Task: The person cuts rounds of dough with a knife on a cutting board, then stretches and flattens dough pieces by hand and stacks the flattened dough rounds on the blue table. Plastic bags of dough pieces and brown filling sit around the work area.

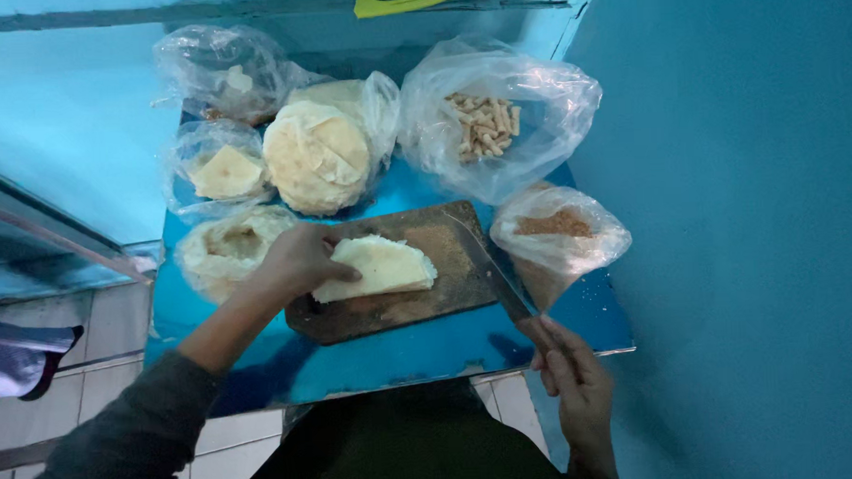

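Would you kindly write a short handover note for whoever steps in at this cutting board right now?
Left hand: pressing flat on the folded flatbread, which lies on the wooden cutting board.
Right hand: grip closed on the knife handle, blade lying across the board's right end, beside the flatbread.
Done: flatbread folded and laid on the board; no cut visible yet.
Left: the cutting.
Behind the board: a stack of flatbreads in an open bag.

Left hand point(297, 263) reaches forward, palm down, fingers curled; right hand point(574, 376) sits low, fingers closed in a grip.
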Tool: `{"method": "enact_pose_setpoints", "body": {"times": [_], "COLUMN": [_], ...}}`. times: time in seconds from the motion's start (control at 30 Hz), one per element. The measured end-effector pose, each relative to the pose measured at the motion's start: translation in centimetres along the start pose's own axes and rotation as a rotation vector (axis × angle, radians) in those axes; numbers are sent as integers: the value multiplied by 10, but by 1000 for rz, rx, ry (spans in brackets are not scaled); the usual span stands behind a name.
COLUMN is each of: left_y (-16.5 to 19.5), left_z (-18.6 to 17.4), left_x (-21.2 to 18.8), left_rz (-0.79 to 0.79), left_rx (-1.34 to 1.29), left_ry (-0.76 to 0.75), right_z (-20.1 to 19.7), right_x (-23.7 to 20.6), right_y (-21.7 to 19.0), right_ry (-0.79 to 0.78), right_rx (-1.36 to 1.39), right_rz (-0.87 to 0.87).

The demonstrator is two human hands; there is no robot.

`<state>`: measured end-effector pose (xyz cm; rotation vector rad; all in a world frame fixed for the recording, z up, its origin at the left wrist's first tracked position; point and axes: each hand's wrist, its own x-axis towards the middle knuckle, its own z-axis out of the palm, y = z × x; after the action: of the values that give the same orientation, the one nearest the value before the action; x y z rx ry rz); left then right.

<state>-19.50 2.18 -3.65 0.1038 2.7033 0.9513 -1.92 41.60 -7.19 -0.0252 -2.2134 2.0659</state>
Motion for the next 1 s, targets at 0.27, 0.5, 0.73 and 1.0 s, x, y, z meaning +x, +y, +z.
{"method": "enact_pose_setpoints", "body": {"times": [0.27,0.5,0.73,1.0], "left_y": [16,38,63,44], "left_z": [1,15,-3,38], "left_x": [-10,-17,7,14], "left_rz": [248,127,112,84], "left_rx": [57,74,-232,-595], "left_ry": [53,-2,73,213], "right_z": [9,23,10,31], "right_x": [3,10,3,-4], "right_y": [-13,-10,-19,-20], "right_ry": [-166,-126,51,142], "right_rx": [-234,-227,-163,-109], "right_rz": [186,60,47,-136]}}
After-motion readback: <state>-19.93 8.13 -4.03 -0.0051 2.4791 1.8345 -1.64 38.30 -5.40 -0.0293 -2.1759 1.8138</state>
